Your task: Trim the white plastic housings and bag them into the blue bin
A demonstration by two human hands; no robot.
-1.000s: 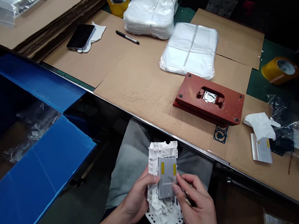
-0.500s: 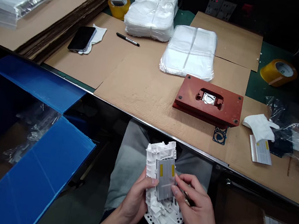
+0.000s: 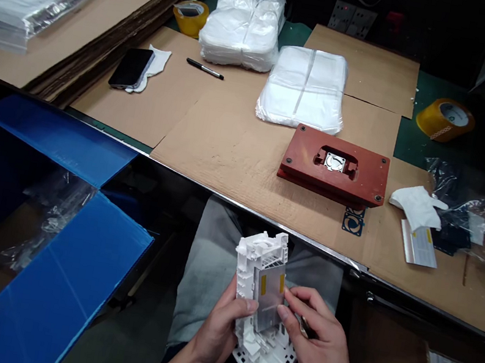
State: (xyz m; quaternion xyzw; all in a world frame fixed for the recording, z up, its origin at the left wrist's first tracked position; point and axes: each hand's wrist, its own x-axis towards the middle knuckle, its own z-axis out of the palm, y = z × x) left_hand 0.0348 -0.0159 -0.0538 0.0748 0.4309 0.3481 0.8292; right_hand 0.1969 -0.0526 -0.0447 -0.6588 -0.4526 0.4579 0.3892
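Your left hand (image 3: pixel 218 326) clasps the white plastic housing (image 3: pixel 263 258) over your lap, below the bench (image 3: pixel 265 215); your right hand (image 3: pixel 319 349) pinches its grey sheet (image 3: pixel 269 300). Cardboard (image 3: pixel 225 141) covers the bench; a blue crate (image 3: pixel 70 264) stands left.

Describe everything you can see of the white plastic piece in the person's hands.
The white moulded plastic housing has ribbed walls, a notched top and a perforated curved base. It is held nearly upright over the lap. A grey rectangular plate with yellow strips sits in it. The left hand grips its side; the right hand touches the plate.
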